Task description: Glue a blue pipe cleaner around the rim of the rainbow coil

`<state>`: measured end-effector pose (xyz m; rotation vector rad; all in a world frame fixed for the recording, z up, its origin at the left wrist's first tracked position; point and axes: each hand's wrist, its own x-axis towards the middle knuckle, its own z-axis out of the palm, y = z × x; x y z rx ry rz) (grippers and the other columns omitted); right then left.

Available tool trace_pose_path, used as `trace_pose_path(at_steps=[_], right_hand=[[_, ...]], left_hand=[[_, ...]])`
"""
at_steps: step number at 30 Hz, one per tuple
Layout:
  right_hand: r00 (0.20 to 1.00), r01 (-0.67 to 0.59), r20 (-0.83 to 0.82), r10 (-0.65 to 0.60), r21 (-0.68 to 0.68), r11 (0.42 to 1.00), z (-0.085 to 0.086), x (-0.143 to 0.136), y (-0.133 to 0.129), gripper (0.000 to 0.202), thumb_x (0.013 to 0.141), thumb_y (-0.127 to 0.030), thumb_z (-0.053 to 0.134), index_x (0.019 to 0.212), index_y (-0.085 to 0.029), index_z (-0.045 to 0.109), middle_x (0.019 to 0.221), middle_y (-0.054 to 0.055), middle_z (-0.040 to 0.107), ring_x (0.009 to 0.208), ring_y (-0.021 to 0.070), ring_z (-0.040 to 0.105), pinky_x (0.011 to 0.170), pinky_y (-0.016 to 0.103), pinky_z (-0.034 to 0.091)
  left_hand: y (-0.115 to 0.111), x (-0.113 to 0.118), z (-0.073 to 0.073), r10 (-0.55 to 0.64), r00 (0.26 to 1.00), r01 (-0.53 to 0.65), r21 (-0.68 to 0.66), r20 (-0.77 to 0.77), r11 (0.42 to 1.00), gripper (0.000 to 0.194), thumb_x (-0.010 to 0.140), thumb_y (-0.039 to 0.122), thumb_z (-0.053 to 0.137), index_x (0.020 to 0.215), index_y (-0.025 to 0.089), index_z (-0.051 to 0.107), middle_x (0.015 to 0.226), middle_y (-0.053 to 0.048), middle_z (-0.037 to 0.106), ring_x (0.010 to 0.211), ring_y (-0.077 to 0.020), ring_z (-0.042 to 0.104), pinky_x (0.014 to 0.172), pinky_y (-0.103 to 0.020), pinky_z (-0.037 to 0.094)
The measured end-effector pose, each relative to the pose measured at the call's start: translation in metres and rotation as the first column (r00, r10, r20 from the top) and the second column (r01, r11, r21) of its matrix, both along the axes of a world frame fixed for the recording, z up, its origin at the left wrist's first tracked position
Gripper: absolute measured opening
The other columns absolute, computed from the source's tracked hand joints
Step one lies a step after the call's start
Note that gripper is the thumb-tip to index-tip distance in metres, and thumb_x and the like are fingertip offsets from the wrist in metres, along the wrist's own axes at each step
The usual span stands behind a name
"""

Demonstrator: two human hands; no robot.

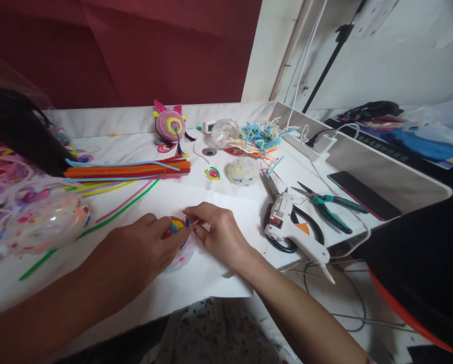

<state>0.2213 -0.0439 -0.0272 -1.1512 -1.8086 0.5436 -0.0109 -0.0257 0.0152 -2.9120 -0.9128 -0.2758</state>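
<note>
One rainbow-striped round piece [178, 222] is in hand. From it, one white plastic glue gun [289, 231] lies at 3 o'clock, one pair of teal-handled metal pliers [319, 200] beyond; one pink, round, eared ornament [168, 126] sits at 12, one bundle of orange fuzzy stems [128, 171] at 11. The piece is at the left hand's [145, 245] 2 o'clock, the right hand's [224, 235] 9. Left fingers curl closed on it; right thumb and forefinger nearly meet at its edge, their grip unclear.
</note>
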Motion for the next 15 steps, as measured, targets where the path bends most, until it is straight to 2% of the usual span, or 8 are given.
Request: trace_pose_path(at_steps=[3,5,10,15], right_hand=[[0.999,-0.025,0.02,0.025,-0.009,1.0,0.002,0.001,0.002,0.043,0.094,0.002,0.066,0.125,-0.021,0.083,0.115,0.007,0.086,0.1,0.02,0.082,0.093,0.035,0.066],[0.998,-0.041,0.037,0.042,-0.018,0.999,0.004,0.002,0.002,0.046,0.093,0.003,0.064,0.128,-0.021,0.082,0.117,0.008,0.086,0.102,0.0202,0.082,0.094,0.034,0.065],[0.993,-0.079,0.093,0.079,-0.008,0.997,0.007,0.003,0.002,0.048,0.095,0.005,0.062,0.135,-0.018,0.077,0.121,0.009,0.085,0.107,0.021,0.082,0.097,0.036,0.065],[0.952,-0.142,0.281,0.124,0.047,0.989,0.013,0.003,0.001,0.047,0.106,-0.001,0.058,0.15,-0.016,0.067,0.12,0.011,0.083,0.106,0.0233,0.081,0.091,0.035,0.065]], left_hand=[[-0.001,-0.003,-0.005,-0.032,0.996,0.044,0.137,-0.084,0.99,0.051,0.092,0.011,0.055,0.134,0.034,0.072,0.109,-0.009,0.08,0.09,-0.032,0.069,0.064,-0.041,0.055],[-0.002,-0.004,-0.006,-0.033,0.994,0.05,0.167,-0.105,0.985,0.058,0.087,0.006,0.055,0.136,0.034,0.071,0.11,-0.007,0.079,0.091,-0.0315,0.069,0.065,-0.041,0.055],[-0.003,-0.004,-0.005,-0.041,0.992,0.062,0.171,-0.123,0.983,0.055,0.091,0.005,0.057,0.137,0.031,0.07,0.112,-0.008,0.078,0.094,-0.0314,0.068,0.067,-0.04,0.055],[-0.001,-0.006,-0.006,-0.084,0.992,0.102,0.193,-0.096,0.976,0.053,0.089,0.003,0.057,0.133,0.028,0.072,0.105,-0.009,0.078,0.091,-0.0311,0.068,0.065,-0.038,0.054]])
